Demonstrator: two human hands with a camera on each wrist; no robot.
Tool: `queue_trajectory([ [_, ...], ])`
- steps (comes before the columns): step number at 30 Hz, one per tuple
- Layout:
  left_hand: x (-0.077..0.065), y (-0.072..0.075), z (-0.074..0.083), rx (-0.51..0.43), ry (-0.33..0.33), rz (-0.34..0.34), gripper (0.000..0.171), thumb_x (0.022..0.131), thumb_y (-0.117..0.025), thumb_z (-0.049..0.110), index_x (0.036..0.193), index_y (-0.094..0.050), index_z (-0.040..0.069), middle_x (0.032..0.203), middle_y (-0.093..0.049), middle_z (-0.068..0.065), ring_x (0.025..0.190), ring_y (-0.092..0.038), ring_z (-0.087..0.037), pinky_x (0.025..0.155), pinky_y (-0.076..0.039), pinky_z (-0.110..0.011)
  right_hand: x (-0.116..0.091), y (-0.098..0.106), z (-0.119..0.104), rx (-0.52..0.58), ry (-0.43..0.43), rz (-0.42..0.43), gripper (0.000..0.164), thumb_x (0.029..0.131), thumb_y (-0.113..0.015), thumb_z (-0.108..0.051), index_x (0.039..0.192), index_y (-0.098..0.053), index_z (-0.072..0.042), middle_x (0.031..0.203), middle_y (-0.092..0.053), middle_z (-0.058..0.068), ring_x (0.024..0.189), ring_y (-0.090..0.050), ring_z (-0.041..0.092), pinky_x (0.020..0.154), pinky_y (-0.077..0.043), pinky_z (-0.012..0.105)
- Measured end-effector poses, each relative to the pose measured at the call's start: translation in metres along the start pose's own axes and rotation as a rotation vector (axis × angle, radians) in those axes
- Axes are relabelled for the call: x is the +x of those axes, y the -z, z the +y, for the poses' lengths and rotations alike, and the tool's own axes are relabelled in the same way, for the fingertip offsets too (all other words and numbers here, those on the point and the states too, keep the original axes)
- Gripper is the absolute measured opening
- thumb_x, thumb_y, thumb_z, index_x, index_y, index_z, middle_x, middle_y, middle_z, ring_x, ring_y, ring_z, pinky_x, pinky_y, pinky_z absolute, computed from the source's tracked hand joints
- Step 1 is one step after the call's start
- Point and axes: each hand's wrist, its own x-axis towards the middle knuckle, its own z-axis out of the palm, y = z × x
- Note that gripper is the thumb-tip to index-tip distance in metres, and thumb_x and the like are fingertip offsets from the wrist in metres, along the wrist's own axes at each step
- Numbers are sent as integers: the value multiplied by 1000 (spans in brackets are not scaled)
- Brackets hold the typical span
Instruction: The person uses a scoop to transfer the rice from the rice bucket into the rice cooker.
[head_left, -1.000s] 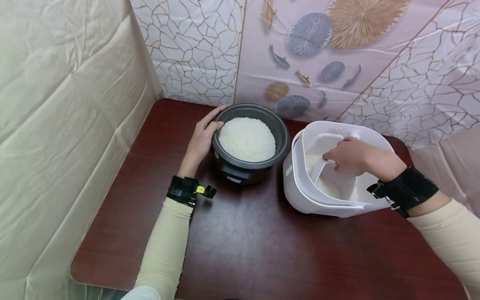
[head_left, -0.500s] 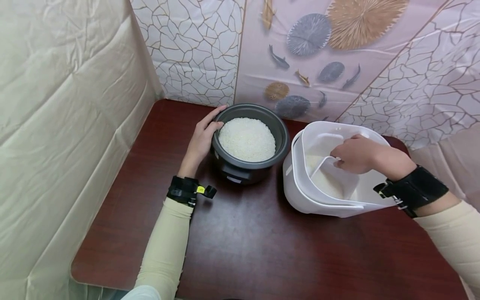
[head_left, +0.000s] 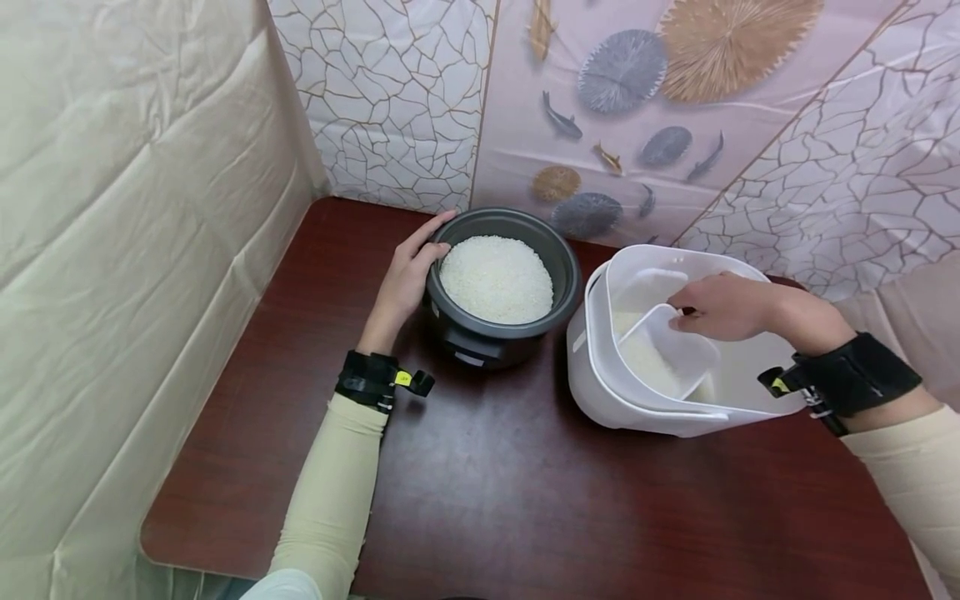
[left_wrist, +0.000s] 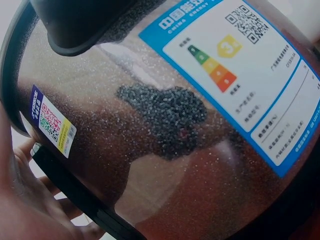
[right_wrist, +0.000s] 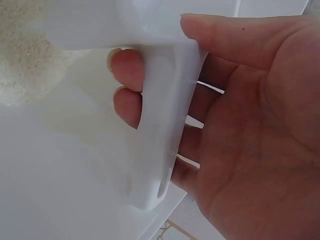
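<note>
A dark rice cooker (head_left: 491,335) filled with white rice (head_left: 497,279) stands near the back of the table. My left hand (head_left: 405,275) grips its left rim, thumb at the inner edge and fingers along the outside. To the cooker's right is a white rice bin (head_left: 600,367) with rice (head_left: 651,367) in it. Inside the bin, my right hand (head_left: 731,307) holds a white scoop (head_left: 686,354) by its handle. The right wrist view shows curled fingers around the scoop handle (right_wrist: 160,120). Whether the scoop holds rice is unclear.
The table (head_left: 480,500) is dark reddish wood. A patterned wall covering (head_left: 405,100) stands close behind the cooker and bin, and a beige cloth (head_left: 187,250) hangs on the left. In the left wrist view, an energy label (left_wrist: 240,70) is on the cooker's side.
My right hand has moved right inside the bin with the scoop, and the scoop's bowl now shows more and looks tilted. The left hand and cooker have stayed in place.
</note>
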Motion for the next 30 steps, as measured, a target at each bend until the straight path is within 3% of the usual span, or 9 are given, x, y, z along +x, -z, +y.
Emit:
queue_trajectory([
  [6, 1, -1, -1, -14, -4, 1, 51, 107, -52, 27, 158, -55, 23, 157, -53, 10, 138, -53, -13, 115, -40, -44, -2, -4, 8, 23, -32, 28, 34, 108, -61, -22, 77, -47, -19, 69, -39, -7, 62, -36, 10, 65, -33, 31],
  [12, 1, -1, 0, -21, 4, -3, 50, 108, -52, 25, 157, -55, 27, 158, -52, 9, 141, -51, -13, 117, -38, -44, -4, -12, 23, 66, 21, 98, 40, 108, -62, -22, 71, -44, -23, 65, -37, -11, 60, -37, 5, 63, -34, 27],
  [22, 0, -1, 0, -6, 4, 1, 49, 108, -51, 26, 157, -56, 30, 158, -52, 11, 140, -51, -11, 117, -38, -44, -9, -2, 11, 119, -3, 92, 38, 109, -59, -19, 72, -50, -20, 65, -40, -10, 61, -41, 6, 63, -36, 27],
  [30, 0, -1, -1, 8, -2, 8, 49, 107, -52, 28, 156, -57, 29, 157, -53, 12, 140, -51, -12, 117, -38, -45, -13, 2, 14, 142, -12, 125, 36, 109, -58, -20, 73, -55, -20, 62, -52, -11, 59, -48, 5, 63, -40, 27],
])
